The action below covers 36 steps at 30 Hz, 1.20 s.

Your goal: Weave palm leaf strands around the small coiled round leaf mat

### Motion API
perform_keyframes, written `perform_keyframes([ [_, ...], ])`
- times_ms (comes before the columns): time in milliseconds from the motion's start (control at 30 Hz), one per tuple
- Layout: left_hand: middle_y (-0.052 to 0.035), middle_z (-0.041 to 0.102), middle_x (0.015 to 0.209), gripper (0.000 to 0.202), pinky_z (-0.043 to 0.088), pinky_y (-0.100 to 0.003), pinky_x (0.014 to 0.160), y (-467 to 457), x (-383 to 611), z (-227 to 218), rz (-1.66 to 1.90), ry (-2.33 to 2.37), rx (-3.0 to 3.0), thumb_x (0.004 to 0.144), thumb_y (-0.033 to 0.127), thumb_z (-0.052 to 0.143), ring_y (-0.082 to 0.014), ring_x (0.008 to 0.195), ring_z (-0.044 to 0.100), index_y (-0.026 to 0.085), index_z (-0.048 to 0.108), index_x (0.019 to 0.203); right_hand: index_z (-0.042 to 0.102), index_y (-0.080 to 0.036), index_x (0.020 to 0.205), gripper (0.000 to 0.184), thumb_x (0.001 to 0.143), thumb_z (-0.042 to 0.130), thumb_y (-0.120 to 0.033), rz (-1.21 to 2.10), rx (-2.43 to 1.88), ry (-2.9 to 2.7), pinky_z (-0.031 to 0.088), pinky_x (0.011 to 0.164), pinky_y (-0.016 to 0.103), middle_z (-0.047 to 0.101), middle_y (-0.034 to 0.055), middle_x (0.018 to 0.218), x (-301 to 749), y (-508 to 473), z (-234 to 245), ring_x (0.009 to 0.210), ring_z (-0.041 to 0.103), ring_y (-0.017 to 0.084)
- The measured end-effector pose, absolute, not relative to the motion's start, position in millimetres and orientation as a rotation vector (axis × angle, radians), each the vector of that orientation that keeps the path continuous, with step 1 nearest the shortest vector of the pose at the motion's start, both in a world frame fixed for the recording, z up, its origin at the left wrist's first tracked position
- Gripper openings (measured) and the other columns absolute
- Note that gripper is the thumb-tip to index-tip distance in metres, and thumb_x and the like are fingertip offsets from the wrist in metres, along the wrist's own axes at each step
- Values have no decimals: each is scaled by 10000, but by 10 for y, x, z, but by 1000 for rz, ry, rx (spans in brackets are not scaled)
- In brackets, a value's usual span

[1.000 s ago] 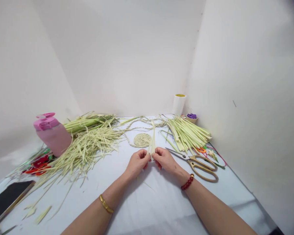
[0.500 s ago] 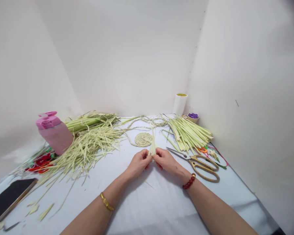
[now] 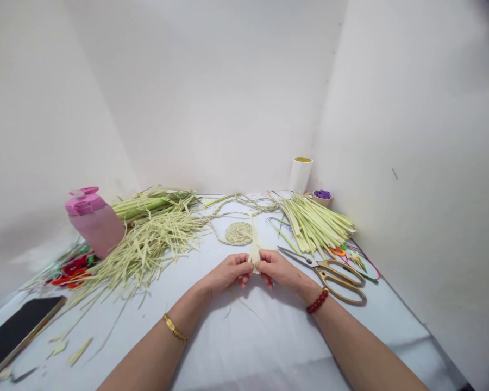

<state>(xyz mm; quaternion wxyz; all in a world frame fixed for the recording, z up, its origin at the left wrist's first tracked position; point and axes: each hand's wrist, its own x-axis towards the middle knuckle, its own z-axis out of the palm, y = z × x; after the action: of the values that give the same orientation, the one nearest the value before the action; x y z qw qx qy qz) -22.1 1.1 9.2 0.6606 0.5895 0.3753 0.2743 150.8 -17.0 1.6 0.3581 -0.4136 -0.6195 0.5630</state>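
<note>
Between my two hands stands a pale, dried leaf strip (image 3: pixel 254 247), its long end pointing away from me. My left hand (image 3: pixel 235 269) pinches its near end from the left, thumb against fingers. On the other side my right hand (image 3: pixel 273 267) pinches the same strip, its thumb close to the left one. Just beyond the hands lies a flat round coil of braided straw (image 3: pixel 238 233), partly behind the strip, with a braided cord (image 3: pixel 219 233) running along its left. To the right of my right hand rest large scissors (image 3: pixel 330 274) with bronze-coloured handles.
At left are a pink bottle (image 3: pixel 99 228), a heap of loose straw (image 3: pixel 158 239), red-orange items (image 3: pixel 75 270) and a phone (image 3: pixel 18 336). Cut stalks (image 3: pixel 320 222), a white roll (image 3: pixel 300 176) and a small bowl of purple bits (image 3: pixel 322 196) stand at right. Walls enclose the table.
My hands have shifted slightly and their thumbs are a little apart, with the strip spread flatter between them. The other things stay put apart from a small camera shift.
</note>
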Motion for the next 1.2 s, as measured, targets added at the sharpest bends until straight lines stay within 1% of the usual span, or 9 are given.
perform_keyframes([
  [200, 46, 469, 494, 268, 274, -204, 457, 47, -137, -51, 771, 966, 1488, 774, 380, 593, -70, 441, 406, 178, 446, 677, 438, -187, 624, 125, 740, 476, -161, 1328, -1153, -1542, 292, 396, 179, 448, -61, 456, 1488, -139, -9, 387, 385, 62],
  [300, 47, 462, 506, 229, 285, -201, 463, 43, -138, -46, 745, 898, 1460, 771, 358, 600, -68, 451, 398, 168, 488, 709, 484, -181, 657, 94, 750, 491, -193, 1406, -1082, -1532, 316, 406, 189, 470, -50, 474, 1499, -135, -8, 401, 394, 72],
  [433, -5, 546, 638, 199, 296, -195, 477, 8, -178, 72, 628, 757, 1336, 763, 320, 616, -50, 478, 368, 128, 577, 798, 534, -174, 685, 98, 749, 536, -248, 1520, -991, -1510, 345, 427, 199, 496, -33, 494, 1518, -152, 16, 436, 415, 84],
  [500, -1, 531, 644, 199, 294, -193, 476, -6, -204, 131, 578, 723, 1260, 758, 309, 624, -42, 476, 344, 121, 588, 815, 545, -172, 693, 103, 745, 547, -261, 1557, -976, -1510, 350, 434, 199, 495, -34, 493, 1522, -162, 25, 443, 418, 85],
  [600, 40, 453, 582, 183, 294, -194, 474, -2, -241, 160, 533, 736, 1211, 731, 293, 649, -42, 465, 340, 130, 583, 782, 547, -168, 703, 84, 737, 535, -244, 1571, -998, -1541, 344, 436, 194, 496, -36, 496, 1519, -167, 30, 441, 424, 82],
  [767, 33, 480, 555, 173, 301, -206, 470, 48, -260, 66, 570, 852, 1373, 714, 293, 634, -61, 463, 402, 152, 539, 681, 538, -162, 705, 32, 679, 525, -175, 1409, -1043, -1587, 347, 464, 195, 511, -39, 588, 1521, -119, -14, 489, 454, 78],
  [833, 33, 482, 542, 194, 318, -209, 478, 56, -249, 32, 597, 883, 1428, 722, 311, 627, -66, 463, 416, 158, 520, 669, 536, -163, 705, 38, 671, 522, -171, 1367, -1031, -1582, 356, 482, 202, 513, -39, 622, 1525, -93, -51, 507, 455, 78],
  [1067, 16, 519, 632, 332, 385, -206, 479, 2, -166, 54, 663, 891, 1491, 791, 495, 570, -84, 507, 486, 173, 493, 809, 538, -160, 722, 58, 685, 496, -178, 1254, -1062, -1484, 368, 481, 218, 536, -22, 645, 1465, -50, -138, 503, 443, 85],
  [1200, 22, 518, 600, 365, 377, -207, 453, -4, -131, 8, 729, 931, 1543, 784, 524, 571, -81, 466, 472, 174, 470, 785, 540, -163, 735, 57, 695, 503, -181, 1176, -1092, -1462, 377, 496, 221, 556, -18, 651, 1430, -36, -164, 525, 463, 94],
])
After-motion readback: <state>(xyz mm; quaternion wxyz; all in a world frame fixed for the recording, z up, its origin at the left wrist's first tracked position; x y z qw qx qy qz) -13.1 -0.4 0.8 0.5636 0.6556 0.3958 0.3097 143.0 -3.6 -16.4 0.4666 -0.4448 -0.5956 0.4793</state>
